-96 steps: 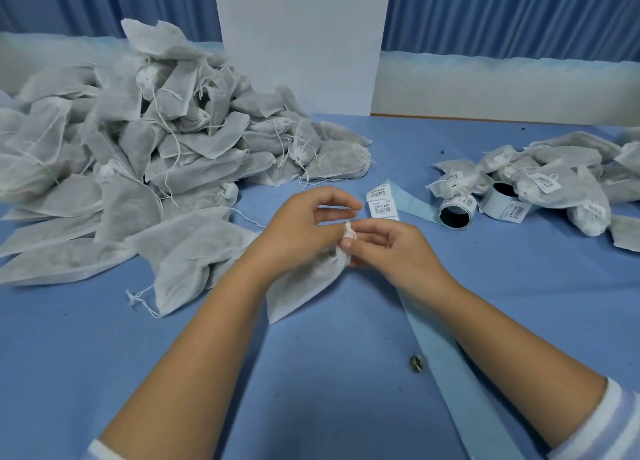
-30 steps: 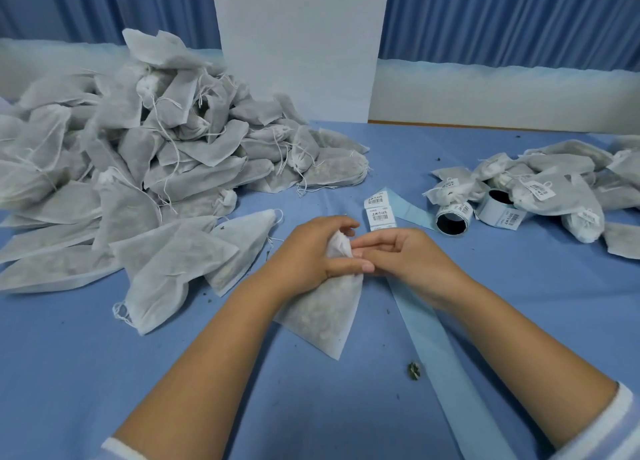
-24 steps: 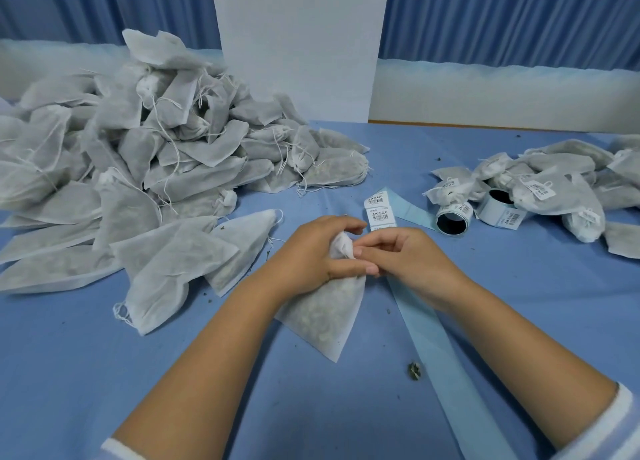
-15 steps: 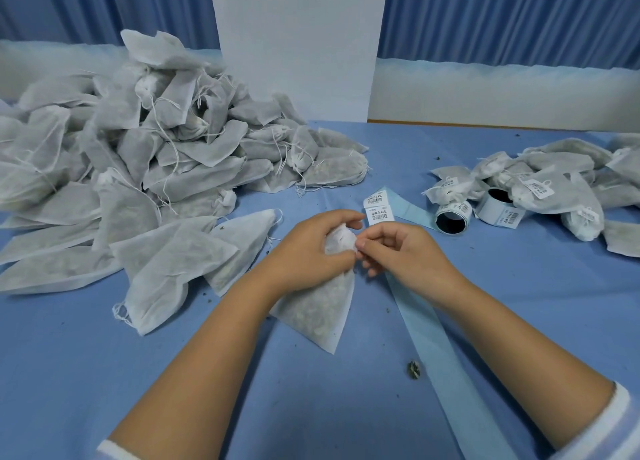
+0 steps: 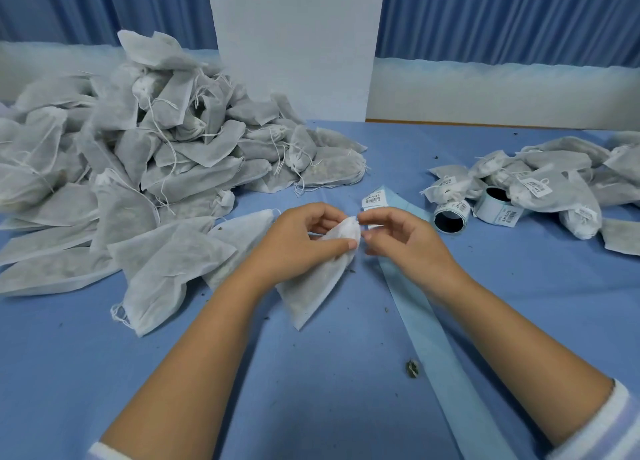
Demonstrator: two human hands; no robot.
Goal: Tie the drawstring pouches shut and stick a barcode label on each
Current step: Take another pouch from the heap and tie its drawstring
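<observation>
A white fabric drawstring pouch [image 5: 318, 279] lies in front of me on the blue table, its gathered neck raised. My left hand [image 5: 298, 248] grips that neck with thumb and fingers curled round it. My right hand [image 5: 398, 238] sits just right of the neck, its fingertips pinching at the pouch's top where the drawstring is; the string itself is too thin to make out. A barcode label [image 5: 373, 198] sits at the end of a pale blue backing strip [image 5: 433, 328] behind my hands.
A big heap of unlabelled pouches [image 5: 138, 154] fills the left. Labelled pouches [image 5: 554, 182] pile at the right beside two label rolls [image 5: 450, 217] [image 5: 495, 206]. A white board [image 5: 294, 44] stands at the back. Small dark crumbs dot the table.
Both hands have kept working at the pouch neck. The pouch swung from lying left to pointing down toward me, and the right hand's fingers have pulled slightly away to the right.
</observation>
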